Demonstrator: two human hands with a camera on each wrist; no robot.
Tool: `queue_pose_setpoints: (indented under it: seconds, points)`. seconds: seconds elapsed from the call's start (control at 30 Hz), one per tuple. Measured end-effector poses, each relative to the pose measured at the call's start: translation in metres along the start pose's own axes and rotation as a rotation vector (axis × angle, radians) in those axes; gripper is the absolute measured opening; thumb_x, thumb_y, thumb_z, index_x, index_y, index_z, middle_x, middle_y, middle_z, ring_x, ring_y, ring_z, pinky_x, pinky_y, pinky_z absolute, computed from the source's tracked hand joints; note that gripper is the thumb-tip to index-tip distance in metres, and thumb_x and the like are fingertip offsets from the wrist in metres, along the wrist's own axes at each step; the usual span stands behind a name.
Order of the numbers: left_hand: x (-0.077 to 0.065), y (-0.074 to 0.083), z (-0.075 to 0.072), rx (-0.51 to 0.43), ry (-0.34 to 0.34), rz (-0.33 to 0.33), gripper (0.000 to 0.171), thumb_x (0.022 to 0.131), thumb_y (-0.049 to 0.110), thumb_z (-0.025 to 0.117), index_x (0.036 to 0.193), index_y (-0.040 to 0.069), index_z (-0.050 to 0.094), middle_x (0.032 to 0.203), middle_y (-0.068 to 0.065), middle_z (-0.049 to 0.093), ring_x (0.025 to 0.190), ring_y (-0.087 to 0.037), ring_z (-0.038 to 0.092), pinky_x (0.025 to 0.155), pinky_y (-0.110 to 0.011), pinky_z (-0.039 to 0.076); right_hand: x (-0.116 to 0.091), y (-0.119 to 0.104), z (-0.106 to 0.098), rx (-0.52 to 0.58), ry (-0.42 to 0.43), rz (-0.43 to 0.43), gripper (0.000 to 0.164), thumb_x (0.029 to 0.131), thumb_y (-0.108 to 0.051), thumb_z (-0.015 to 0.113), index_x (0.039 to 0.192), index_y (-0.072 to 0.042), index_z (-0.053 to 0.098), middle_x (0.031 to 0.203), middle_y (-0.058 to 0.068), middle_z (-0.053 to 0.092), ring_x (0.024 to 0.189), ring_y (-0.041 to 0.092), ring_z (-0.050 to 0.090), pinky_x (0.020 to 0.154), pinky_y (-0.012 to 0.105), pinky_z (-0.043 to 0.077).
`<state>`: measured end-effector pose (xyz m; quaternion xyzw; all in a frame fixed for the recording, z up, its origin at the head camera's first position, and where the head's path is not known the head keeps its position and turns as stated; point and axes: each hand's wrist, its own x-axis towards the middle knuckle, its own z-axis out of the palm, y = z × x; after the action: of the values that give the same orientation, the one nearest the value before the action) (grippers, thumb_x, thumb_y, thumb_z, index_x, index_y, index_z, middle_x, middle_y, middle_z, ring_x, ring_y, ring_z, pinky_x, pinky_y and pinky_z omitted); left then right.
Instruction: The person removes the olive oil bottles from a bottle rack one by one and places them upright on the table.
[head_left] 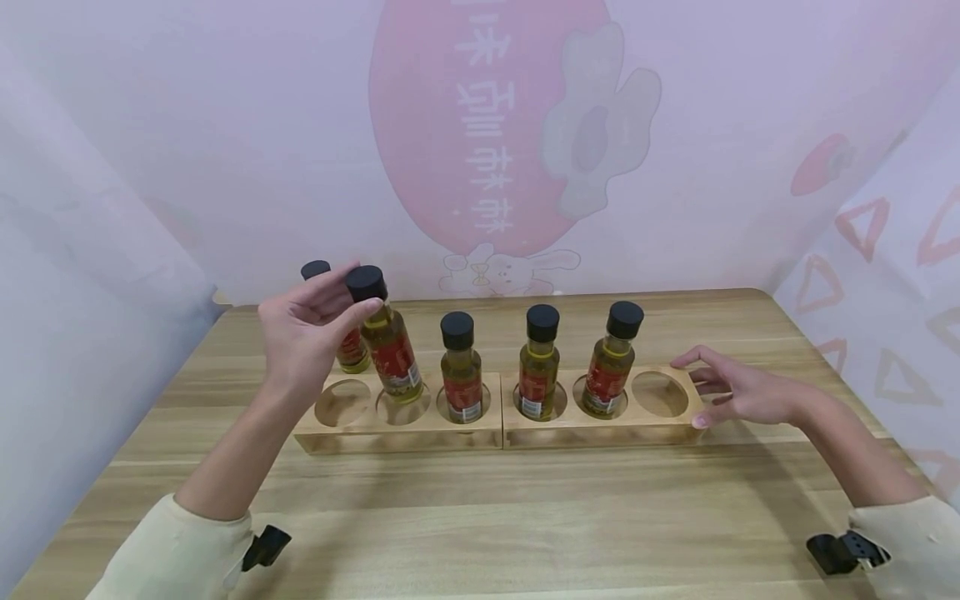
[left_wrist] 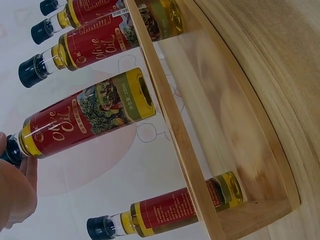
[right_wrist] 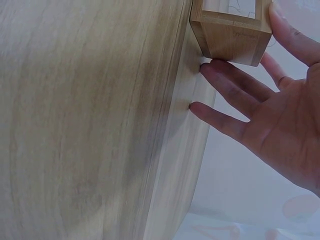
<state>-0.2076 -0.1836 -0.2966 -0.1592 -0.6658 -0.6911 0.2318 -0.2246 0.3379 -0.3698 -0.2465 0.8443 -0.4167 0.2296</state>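
Pale printed sheeting (head_left: pixel 285 150) backs a wood-grain counter (head_left: pixel 450 533), where a person works with both hands at a two-section wooden rack (head_left: pixel 633 416). Above the middle opening of the rack's left section hangs an olive oil bottle (head_left: pixel 392 354), its capped top pinched between thumb and fingers of the left hand (head_left: pixel 303 329), its base just off the top plank. At the rack's right end, the right hand (head_left: pixel 742 392) holds the corners between thumb and forefinger, the other fingers loosely spread. Three seated bottles (head_left: pixel 462 387) stand in the rack's openings to the right; a rear bottle (head_left: pixel 352 358) stands on the counter behind the rack's left end. Good handling here would likely mean keeping the held bottle parallel to its neighbour and its base centred over the opening, sparing the rim a knock, with the right hand steadying the rack. Outer openings at both ends of the rack hold no bottle, and counter stretches wide along its front; behind its left end, the rear bottle appears to leave the left hand little room.
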Motion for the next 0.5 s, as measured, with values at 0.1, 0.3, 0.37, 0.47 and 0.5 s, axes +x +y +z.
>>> queue_pose_setpoints:
  seconds: [0.1,0.3,0.37,0.47,0.5]
  points:
    - [0.0008,0.0005,0.0019,-0.004,0.015,-0.011,0.046,0.083,-0.019,0.076,0.126,-0.004,0.071,0.1,0.003,0.08,0.092,-0.01,0.077,0.087,-0.023,0.06,-0.0005,-0.0007,-0.0002,-0.002,-0.001,-0.004,0.075,0.09,-0.008,0.079,0.146,0.006,0.031,0.143,0.039,0.05,0.13,0.058,0.051,0.105,0.072,0.044]
    - [0.0035,0.0022,0.0066,0.007,0.042,-0.044,0.044,0.085,-0.018,0.076,0.126,-0.003,0.071,0.1,0.005,0.08,0.094,-0.011,0.077,0.091,-0.023,0.06,-0.0007,-0.0016,0.0002,-0.001,-0.003,-0.006,0.075,0.09,-0.008,0.079,0.146,0.007,0.03,0.143,0.04,0.049,0.131,0.059,0.05,0.105,0.073,0.044]
    - [0.0045,0.0021,0.0074,-0.006,0.049,-0.056,0.044,0.085,-0.016,0.076,0.127,-0.003,0.071,0.101,0.004,0.08,0.095,-0.011,0.077,0.091,-0.023,0.059,-0.0005,-0.0015,0.0005,0.001,0.0,-0.006,0.075,0.09,-0.007,0.079,0.146,0.007,0.03,0.143,0.04,0.049,0.131,0.059,0.05,0.104,0.072,0.044]
    - [0.0055,0.0023,0.0089,-0.021,0.06,-0.073,0.043,0.087,-0.014,0.076,0.128,-0.004,0.07,0.102,0.004,0.08,0.097,-0.012,0.077,0.091,-0.023,0.059,-0.0006,-0.0019,0.0008,-0.001,-0.001,-0.006,0.076,0.09,-0.006,0.079,0.146,0.007,0.03,0.143,0.041,0.048,0.131,0.06,0.049,0.104,0.072,0.045]
    - [0.0057,0.0022,0.0094,-0.023,0.061,-0.079,0.044,0.087,-0.013,0.077,0.129,-0.004,0.07,0.102,0.004,0.08,0.097,-0.012,0.077,0.091,-0.023,0.059,-0.0007,-0.0022,0.0009,-0.003,-0.001,-0.006,0.076,0.09,-0.006,0.079,0.146,0.007,0.03,0.143,0.041,0.048,0.131,0.06,0.049,0.104,0.072,0.045]
